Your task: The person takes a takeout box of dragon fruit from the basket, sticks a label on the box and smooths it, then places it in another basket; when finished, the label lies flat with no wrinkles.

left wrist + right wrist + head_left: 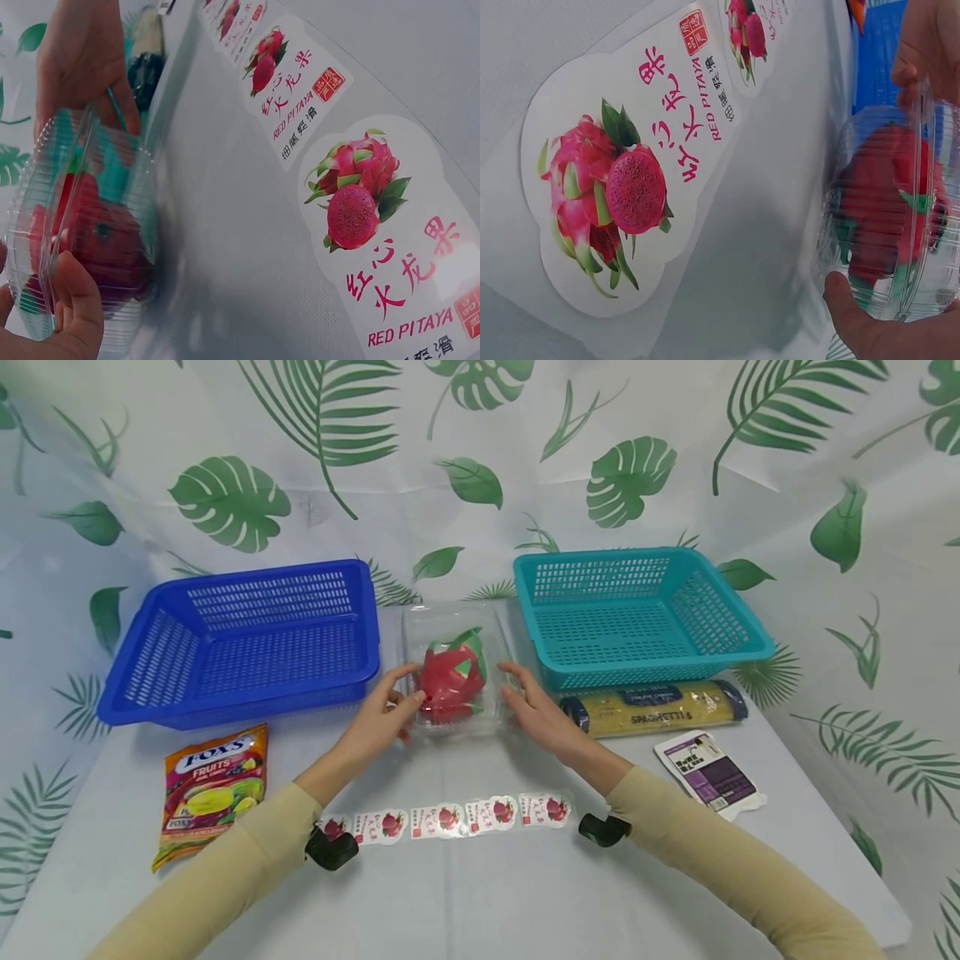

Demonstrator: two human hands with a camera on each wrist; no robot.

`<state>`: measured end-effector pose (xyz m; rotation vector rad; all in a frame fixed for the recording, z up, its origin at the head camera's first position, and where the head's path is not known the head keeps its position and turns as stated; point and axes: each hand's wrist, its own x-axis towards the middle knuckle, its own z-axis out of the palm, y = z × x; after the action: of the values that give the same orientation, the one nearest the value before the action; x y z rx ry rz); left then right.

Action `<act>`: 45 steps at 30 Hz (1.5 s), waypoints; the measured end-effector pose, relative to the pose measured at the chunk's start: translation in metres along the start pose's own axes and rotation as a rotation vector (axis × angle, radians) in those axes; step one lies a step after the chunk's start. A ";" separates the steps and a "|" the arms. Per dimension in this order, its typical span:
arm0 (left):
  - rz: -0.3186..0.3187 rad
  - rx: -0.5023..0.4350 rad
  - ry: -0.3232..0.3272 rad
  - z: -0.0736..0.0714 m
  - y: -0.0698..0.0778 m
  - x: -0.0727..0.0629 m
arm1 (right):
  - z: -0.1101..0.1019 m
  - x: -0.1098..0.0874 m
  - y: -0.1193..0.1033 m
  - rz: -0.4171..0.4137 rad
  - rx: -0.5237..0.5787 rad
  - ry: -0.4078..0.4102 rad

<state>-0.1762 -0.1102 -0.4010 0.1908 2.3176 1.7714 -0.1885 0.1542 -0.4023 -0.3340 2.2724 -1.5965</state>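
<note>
A clear plastic clamshell box (pixel 431 620) with a red dragon fruit (pixel 453 681) inside sits between the hands, its lid closed over the fruit. At the box's left side, my left hand (pixel 381 717) grips the edge, thumb (pixel 75 289) against the seam. On the opposite side my right hand (pixel 546 714) holds the other edge, its thumb (pixel 849 304) on the box wall. Nearer to me lies a strip of dragon fruit stickers (pixel 448 820), flat on the table; the wrist views show "RED PITAYA" printed on the labels.
A blue basket (pixel 255 697) stands at back left, a teal basket (pixel 645 668) at back right. In front of these lie a candy bag (pixel 213 785), a spaghetti pack (pixel 660 708) and a purple-and-white packet (pixel 708 774). A leaf-patterned sheet (pixel 480 527) hangs behind the table.
</note>
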 end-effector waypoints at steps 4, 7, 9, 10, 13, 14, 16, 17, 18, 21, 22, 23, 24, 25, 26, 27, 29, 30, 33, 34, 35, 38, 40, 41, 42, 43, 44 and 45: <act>0.004 0.007 0.005 -0.001 0.000 0.001 | 0.002 -0.008 -0.018 0.006 0.020 -0.005; 0.002 0.015 0.007 -0.002 0.000 0.003 | 0.003 -0.014 -0.031 0.006 0.020 -0.007; 0.003 0.018 0.011 -0.002 0.001 0.004 | 0.004 -0.015 -0.033 0.007 0.018 -0.005; 0.003 0.019 0.012 -0.003 0.000 0.004 | 0.004 -0.014 -0.034 0.006 0.017 -0.005; 0.004 0.022 0.015 -0.004 0.001 0.006 | 0.004 -0.010 -0.030 0.003 0.008 0.001; 0.004 0.018 0.016 -0.004 0.001 0.006 | 0.004 -0.007 -0.026 0.004 0.004 0.004; 0.002 0.018 0.016 -0.005 0.001 0.007 | 0.004 0.000 -0.016 0.008 -0.005 0.009; 0.000 0.018 0.014 -0.005 0.001 0.007 | 0.004 0.003 -0.012 0.009 -0.009 0.011; -0.002 0.014 0.012 -0.006 0.000 0.007 | 0.004 0.005 -0.007 0.011 -0.015 0.014; -0.014 0.023 0.002 -0.007 -0.003 0.007 | 0.004 0.007 0.000 0.001 -0.023 0.016; -0.019 0.025 -0.004 -0.007 -0.004 0.006 | 0.004 0.006 0.000 -0.005 -0.023 0.016; -0.026 0.024 -0.010 -0.007 -0.005 0.006 | 0.004 0.005 0.000 -0.009 -0.026 0.016; -0.029 0.019 -0.017 -0.007 -0.005 0.005 | 0.004 0.002 -0.005 -0.008 -0.027 0.014; -0.032 0.015 -0.024 -0.007 -0.005 0.003 | 0.004 -0.002 -0.010 -0.008 -0.029 0.012; -0.032 0.012 -0.029 -0.007 -0.005 0.002 | 0.004 -0.005 -0.015 -0.008 -0.033 0.011; -0.028 0.010 -0.034 -0.007 -0.005 0.001 | 0.004 -0.009 -0.020 -0.006 -0.038 0.010; -0.018 -0.002 -0.038 -0.007 -0.005 0.000 | 0.004 -0.015 -0.030 0.003 -0.049 0.009; -0.008 -0.005 -0.037 -0.007 -0.005 -0.001 | 0.004 -0.018 -0.035 0.003 -0.051 0.009; 0.012 -0.005 -0.031 -0.006 -0.005 0.001 | 0.003 -0.020 -0.035 -0.001 -0.057 0.013; 0.016 -0.008 -0.028 -0.006 -0.005 0.002 | 0.003 -0.019 -0.034 -0.003 -0.055 0.014; 0.022 -0.008 -0.026 -0.006 -0.005 0.003 | 0.002 -0.018 -0.033 -0.004 -0.051 0.013; 0.023 -0.006 -0.021 -0.006 -0.005 0.006 | 0.001 -0.012 -0.025 -0.005 -0.041 0.015; 0.016 -0.009 -0.019 -0.006 -0.004 0.007 | 0.000 -0.007 -0.017 -0.011 -0.034 0.016; 0.013 -0.013 -0.019 -0.007 -0.004 0.007 | 0.000 -0.004 -0.013 -0.015 -0.030 0.017; 0.009 -0.017 -0.020 -0.007 -0.004 0.007 | 0.000 -0.002 -0.008 -0.019 -0.027 0.020; 0.007 -0.023 -0.020 -0.007 -0.004 0.007 | 0.000 0.001 -0.004 -0.021 -0.024 0.022; 0.004 -0.027 -0.020 -0.007 -0.003 0.007 | 0.000 0.002 -0.001 -0.025 -0.022 0.024; 0.004 -0.028 -0.020 -0.007 -0.003 0.007 | 0.001 0.003 0.001 -0.028 -0.020 0.026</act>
<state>-0.1845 -0.1159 -0.4031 0.2071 2.2787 1.7950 -0.1908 0.1529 -0.4035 -0.3536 2.3140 -1.6015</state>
